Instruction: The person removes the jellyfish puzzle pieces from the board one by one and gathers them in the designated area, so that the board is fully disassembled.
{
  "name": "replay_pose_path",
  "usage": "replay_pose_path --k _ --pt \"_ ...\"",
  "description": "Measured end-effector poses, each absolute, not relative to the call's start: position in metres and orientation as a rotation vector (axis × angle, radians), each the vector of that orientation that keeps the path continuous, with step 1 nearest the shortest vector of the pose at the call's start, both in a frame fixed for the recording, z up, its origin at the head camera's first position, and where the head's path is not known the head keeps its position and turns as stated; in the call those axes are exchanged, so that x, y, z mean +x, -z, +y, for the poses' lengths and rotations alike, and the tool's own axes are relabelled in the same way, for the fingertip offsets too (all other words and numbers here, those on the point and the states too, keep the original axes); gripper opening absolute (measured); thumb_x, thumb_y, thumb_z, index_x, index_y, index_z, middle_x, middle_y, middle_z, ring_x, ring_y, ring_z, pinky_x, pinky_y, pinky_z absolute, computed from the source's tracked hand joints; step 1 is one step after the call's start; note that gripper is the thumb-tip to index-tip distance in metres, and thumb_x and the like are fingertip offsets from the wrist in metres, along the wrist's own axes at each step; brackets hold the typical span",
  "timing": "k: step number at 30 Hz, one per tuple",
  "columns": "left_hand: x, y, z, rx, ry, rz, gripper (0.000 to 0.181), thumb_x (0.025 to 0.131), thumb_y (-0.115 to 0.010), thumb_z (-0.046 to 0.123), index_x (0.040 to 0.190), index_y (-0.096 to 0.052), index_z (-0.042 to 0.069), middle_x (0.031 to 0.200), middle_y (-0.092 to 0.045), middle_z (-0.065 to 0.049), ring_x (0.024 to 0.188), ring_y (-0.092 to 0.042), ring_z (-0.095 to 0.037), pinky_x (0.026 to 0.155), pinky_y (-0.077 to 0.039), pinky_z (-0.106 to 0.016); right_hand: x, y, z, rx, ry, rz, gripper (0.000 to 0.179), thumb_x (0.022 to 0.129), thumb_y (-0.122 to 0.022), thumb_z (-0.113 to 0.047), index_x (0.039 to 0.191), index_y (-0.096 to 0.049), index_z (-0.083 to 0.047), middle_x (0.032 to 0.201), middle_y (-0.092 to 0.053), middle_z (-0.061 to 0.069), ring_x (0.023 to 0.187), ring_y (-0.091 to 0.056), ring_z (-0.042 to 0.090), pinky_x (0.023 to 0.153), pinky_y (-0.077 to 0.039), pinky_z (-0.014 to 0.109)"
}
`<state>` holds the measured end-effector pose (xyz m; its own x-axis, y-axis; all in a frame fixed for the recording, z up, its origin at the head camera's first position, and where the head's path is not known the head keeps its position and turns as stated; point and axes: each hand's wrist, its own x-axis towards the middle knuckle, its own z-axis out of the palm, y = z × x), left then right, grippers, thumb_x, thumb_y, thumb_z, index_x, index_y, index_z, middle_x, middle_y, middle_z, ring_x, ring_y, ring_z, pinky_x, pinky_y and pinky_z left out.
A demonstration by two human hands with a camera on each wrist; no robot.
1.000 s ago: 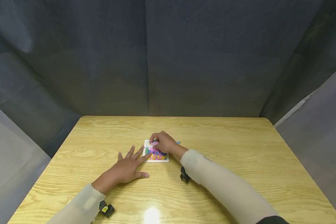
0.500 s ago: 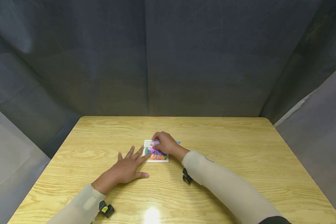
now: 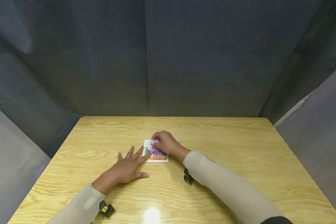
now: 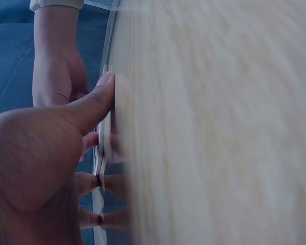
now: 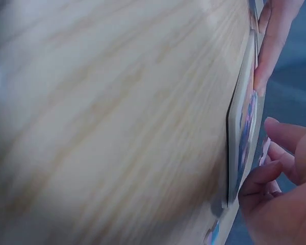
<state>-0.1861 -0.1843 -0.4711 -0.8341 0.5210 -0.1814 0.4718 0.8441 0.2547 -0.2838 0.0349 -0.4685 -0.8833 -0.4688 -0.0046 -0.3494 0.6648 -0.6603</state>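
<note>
Pink piece (image 5: 265, 148) pinched in right hand (image 3: 166, 144), just above white-edged picture board (image 3: 159, 161). Left hand (image 3: 127, 170) spread, touching board's left side. Risk: piece may drop askew if pinch slackens; board may skid under light pressure.

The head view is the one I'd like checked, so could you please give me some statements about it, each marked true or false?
1. The left hand lies with its fingers spread. True.
2. The left hand is nowhere near the picture board. False: its index finger reaches over the board's left side.
3. The right hand has a pink piece in its grip. True.
4. The blue piece is left of the board. False: it shows to the right, partly hidden by the right hand and wrist.
5. The board has a white border. True.
</note>
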Motion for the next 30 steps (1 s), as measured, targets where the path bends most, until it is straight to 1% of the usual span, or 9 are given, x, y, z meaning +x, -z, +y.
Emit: replay_pose_path --k 6,15,19,23,29,30 --pt "-0.187 0.472 -0.185 0.753 -0.297 2.783 0.084 0.095 -0.057 0.067 0.165 -0.026 0.031 0.173 -0.008 -0.012 0.155 -0.005 -0.052 0.103 -0.011 -0.090 -0.283 0.465 0.043 -0.649 1.099 2.688 0.029 0.094 -0.078 -0.018 0.121 -0.073 -0.007 0.120 -0.069 0.007 0.119 -0.061 0.027 0.107 -0.049 0.045" --pt "-0.187 0.472 -0.185 0.760 -0.298 2.789 0.084 0.095 -0.057 0.068 0.165 -0.027 0.032 0.173 -0.010 -0.012 0.154 -0.007 -0.053 0.102 -0.012 -0.090 -0.283 0.466 0.059 -0.638 1.143 2.717 0.029 0.094 -0.079 -0.016 0.121 -0.074 -0.005 0.120 -0.071 0.007 0.117 -0.063 0.025 0.104 -0.051 0.043" --pt "-0.186 0.471 -0.185 0.763 -0.309 2.787 0.084 0.095 -0.058 0.066 0.165 -0.028 0.031 0.173 -0.010 -0.013 0.154 -0.007 -0.053 0.102 -0.012 -0.090 -0.282 0.465 0.069 -0.655 1.151 2.737 0.029 0.094 -0.079 -0.017 0.120 -0.075 -0.005 0.118 -0.071 0.006 0.109 -0.062 0.022 0.097 -0.054 0.041" --pt "-0.186 0.471 -0.185 0.767 -0.317 2.782 0.084 0.095 -0.058 0.067 0.165 -0.027 0.031 0.173 -0.009 -0.013 0.155 -0.006 -0.053 0.102 -0.011 -0.090 -0.280 0.463 0.081 -0.677 1.162 2.744 0.032 0.094 -0.079 -0.018 0.122 -0.075 -0.004 0.117 -0.071 0.005 0.096 -0.060 0.018 0.088 -0.055 0.036" --pt "-0.186 0.471 -0.185 0.766 -0.317 2.780 0.084 0.095 -0.057 0.066 0.165 -0.026 0.032 0.173 -0.008 -0.012 0.155 -0.006 -0.052 0.103 -0.011 -0.089 -0.276 0.459 0.102 -0.671 1.208 2.721 0.034 0.095 -0.077 -0.017 0.125 -0.073 -0.002 0.122 -0.069 0.008 0.076 -0.056 0.016 0.071 -0.053 0.031" --pt "-0.187 0.471 -0.185 0.766 -0.316 2.781 0.084 0.095 -0.058 0.066 0.165 -0.026 0.032 0.173 -0.008 -0.012 0.155 -0.006 -0.052 0.103 -0.011 -0.089 -0.275 0.459 0.106 -0.667 1.212 2.718 0.034 0.096 -0.076 -0.017 0.126 -0.072 -0.002 0.123 -0.069 0.008 0.076 -0.056 0.016 0.070 -0.052 0.031"
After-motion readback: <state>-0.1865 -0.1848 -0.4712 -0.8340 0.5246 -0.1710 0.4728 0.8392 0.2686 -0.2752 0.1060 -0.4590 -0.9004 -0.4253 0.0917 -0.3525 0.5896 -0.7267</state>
